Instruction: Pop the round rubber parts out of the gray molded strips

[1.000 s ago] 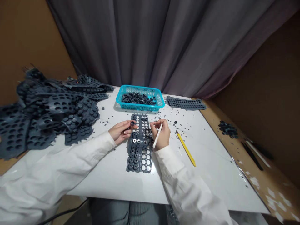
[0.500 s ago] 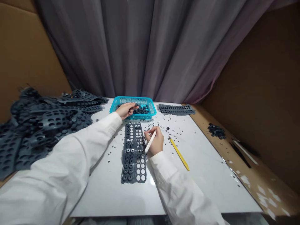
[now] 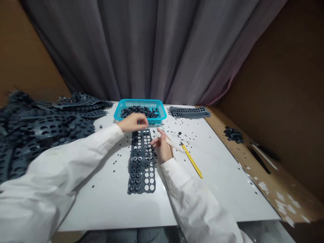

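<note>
My left hand (image 3: 134, 122) hovers at the near edge of the blue basket (image 3: 118, 116), its fingers bent together and blurred; anything between them is too small to make out. Small black parts (image 3: 138, 110) fill much of the basket. Below lies a dark perforated rubber sheet (image 3: 143, 175), with round black pieces on its left columns and white showing through holes on the right. My right hand (image 3: 163, 145) is beside the sheet's upper right edge. A white pen-like tool (image 3: 174, 145) rests in it, pointing right, while thumb and forefinger are spread.
A yellow pen-like tool (image 3: 192, 160) lies to the right. Dark perforated sheets (image 3: 50, 121) are heaped at left, another sheet (image 3: 189, 112) lies behind. Black bits (image 3: 233, 134) and tools (image 3: 260, 160) sit on cardboard at right. A grey curtain (image 3: 157, 50) hangs behind.
My left hand has come out of the basket toward the sheet. The white tool has swung round in my right hand, whose fingers have spread. The view has shifted slightly.
</note>
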`<state>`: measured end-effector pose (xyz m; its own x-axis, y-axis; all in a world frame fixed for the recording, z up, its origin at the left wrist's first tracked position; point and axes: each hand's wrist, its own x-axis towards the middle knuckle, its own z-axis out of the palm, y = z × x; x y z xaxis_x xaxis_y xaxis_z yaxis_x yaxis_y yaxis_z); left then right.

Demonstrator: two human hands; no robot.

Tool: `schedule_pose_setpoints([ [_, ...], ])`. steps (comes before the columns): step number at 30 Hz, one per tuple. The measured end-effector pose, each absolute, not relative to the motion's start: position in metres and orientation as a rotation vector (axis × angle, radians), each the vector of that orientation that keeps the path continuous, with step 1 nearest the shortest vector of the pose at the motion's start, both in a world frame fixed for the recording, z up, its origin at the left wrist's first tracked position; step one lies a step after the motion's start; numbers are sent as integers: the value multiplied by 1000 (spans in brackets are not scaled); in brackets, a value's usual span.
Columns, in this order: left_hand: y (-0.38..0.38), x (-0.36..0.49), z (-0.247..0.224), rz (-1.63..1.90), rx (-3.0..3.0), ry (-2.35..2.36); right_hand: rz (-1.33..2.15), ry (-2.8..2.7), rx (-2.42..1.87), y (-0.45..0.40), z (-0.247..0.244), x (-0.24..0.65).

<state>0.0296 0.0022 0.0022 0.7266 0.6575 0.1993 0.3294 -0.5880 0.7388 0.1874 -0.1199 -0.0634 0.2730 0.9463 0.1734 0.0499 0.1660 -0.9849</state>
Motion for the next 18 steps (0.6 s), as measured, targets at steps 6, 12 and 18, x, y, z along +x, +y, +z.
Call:
schedule_pose_setpoints([
  [6,-72,-2,-14,304,2468,788,1020,-1109,-1265,-136,-60,171],
  [12,-169,-17,-30,392,2803,677,912,-937,-1232,-136,-59,174],
  [18,-198,-14,-49,500,3093,513,867,-1074,-1238,-136,-62,175],
])
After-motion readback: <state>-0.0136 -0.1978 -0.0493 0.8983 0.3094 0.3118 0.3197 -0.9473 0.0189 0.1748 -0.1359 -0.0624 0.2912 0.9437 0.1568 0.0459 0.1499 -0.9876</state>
